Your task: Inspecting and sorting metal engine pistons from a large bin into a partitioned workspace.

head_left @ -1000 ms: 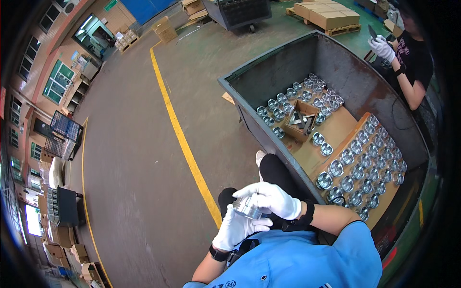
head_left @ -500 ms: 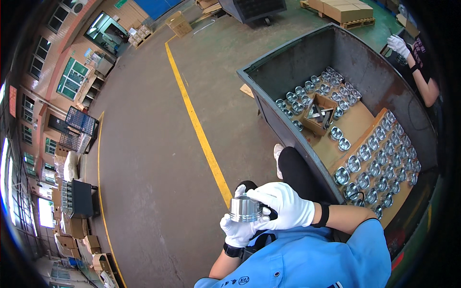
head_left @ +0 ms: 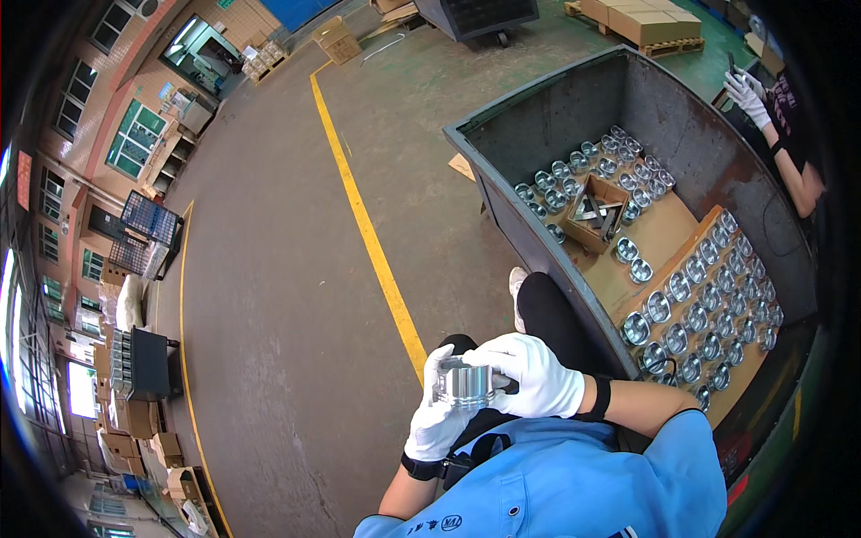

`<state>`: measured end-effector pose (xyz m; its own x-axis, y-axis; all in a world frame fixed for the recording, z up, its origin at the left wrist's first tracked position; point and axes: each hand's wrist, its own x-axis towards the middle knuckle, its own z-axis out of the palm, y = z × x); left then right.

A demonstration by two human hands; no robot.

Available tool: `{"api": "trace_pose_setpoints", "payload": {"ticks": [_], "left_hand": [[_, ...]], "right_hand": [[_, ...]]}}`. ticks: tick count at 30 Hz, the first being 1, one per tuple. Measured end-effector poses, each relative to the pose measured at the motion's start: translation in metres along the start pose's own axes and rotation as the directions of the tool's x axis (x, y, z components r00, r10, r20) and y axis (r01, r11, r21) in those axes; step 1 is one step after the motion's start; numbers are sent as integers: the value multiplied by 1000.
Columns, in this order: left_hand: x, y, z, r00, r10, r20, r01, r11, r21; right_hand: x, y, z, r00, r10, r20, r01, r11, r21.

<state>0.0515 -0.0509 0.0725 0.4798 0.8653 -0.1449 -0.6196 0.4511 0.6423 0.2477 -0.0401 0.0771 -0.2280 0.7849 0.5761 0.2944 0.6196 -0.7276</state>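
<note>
A shiny metal piston (head_left: 468, 386) with ring grooves is held in front of my blue shirt, between two white-gloved hands. My left hand (head_left: 434, 420) grips its left side, fingers and thumb closed around it. From the right, my right hand (head_left: 536, 377) holds the top and right side, its fingertips partly hidden behind the metal. To my right stands a deep grey metal bin (head_left: 560, 260). Rows of similar pistons (head_left: 696, 317) rest in it on brown cardboard (head_left: 664, 231), and a small cardboard box (head_left: 594, 231) of dark metal pieces sits among them.
Beyond the bin, a co-worker's gloved hand (head_left: 747, 97) holds something dark. A yellow line (head_left: 363, 224) runs along the floor to my left. At the back are another wheeled bin (head_left: 475, 18) and a pallet of boxes (head_left: 646, 22). Carts and cartons line the far left.
The piston has moved slightly right and turned a little in my hands. My left hand has risen and wraps further up its side. The co-worker's hand has shifted, with a dark object showing.
</note>
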Motion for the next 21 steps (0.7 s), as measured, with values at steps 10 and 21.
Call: {"api": "trace_pose_setpoints", "payload": {"ticks": [10, 21], "left_hand": [[-6, 2, 6, 997, 31, -68, -22, 992, 127], [-2, 3, 9, 885, 412, 216, -428, 541, 724]], "right_hand": [[-3, 3, 0, 999, 18, 45, -20, 998, 52], [-2, -8, -9, 998, -67, 1, 67, 992, -111]]}}
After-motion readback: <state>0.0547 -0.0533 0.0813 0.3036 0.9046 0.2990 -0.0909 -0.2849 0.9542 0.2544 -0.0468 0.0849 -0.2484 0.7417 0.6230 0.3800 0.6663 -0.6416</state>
